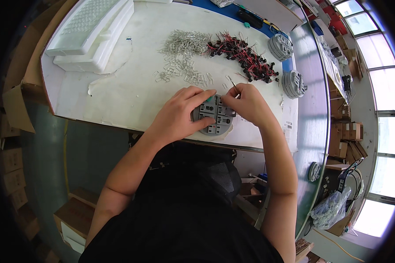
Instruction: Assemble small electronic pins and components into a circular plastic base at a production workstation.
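A round grey fixture with slotted blocks on its face lies near the table's front edge. My left hand grips it from the left, thumb across the front and fingers over the far side. Something small and green shows by those fingertips. My right hand is closed in a pinch at the fixture's right side, with a slim metallic tool sticking up between the fingers. What its fingertips touch is partly hidden. Just beyond lie a couple of loose clear U-shaped pieces.
Beyond my hands are a heap of clear U-shaped pieces and a pile of black parts with red wires. Two stacks of grey fixtures stand at the right. White foam trays occupy the far left; a conveyor runs along the right.
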The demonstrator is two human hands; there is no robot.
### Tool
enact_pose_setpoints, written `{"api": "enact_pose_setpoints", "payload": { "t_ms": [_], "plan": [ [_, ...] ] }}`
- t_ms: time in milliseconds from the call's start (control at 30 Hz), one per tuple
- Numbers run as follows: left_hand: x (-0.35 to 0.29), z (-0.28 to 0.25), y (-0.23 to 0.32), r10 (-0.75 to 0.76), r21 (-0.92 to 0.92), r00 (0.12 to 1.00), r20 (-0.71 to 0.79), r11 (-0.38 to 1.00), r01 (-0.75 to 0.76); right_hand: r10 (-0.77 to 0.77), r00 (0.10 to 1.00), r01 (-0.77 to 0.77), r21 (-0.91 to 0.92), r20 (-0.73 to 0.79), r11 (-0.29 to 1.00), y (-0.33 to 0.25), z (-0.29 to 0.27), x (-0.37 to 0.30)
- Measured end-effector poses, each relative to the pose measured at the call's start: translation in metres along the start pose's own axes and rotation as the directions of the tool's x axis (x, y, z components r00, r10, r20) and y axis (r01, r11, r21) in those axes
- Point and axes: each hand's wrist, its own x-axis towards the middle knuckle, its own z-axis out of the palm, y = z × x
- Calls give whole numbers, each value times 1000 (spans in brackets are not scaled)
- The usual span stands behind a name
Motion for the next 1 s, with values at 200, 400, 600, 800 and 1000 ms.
{"api": "enact_pose_setpoints", "payload": {
  "t_ms": [200, 400, 600, 800, 1000],
  "plan": [
    [0, -1, 1, -8, 2, 1000, -1, 1000, 8, -46, 999, 46, 21, -2, 999, 4, 4, 1],
    [-1, -1, 0, 18, 20, 1000, -14, 1000, -18, 43, 998, -42, -4, 52, 999, 1, -10, 2],
    [1, -1, 1, -7, 12, 1000, 13, 1000, 7, -24, 997, 25, -19, 78, 1000, 5, -7, 1],
    [1, -2, 1, -21, 12, 1000, 14, 1000, 21, -5, 992, -10, 124, 125, 992, 21, -2, 7],
    [5, -2, -2, 22, -1, 999, -24, 1000, -22, -62, 992, 40, 196, 109, 980, 27, 0, -3]
  ]
}}
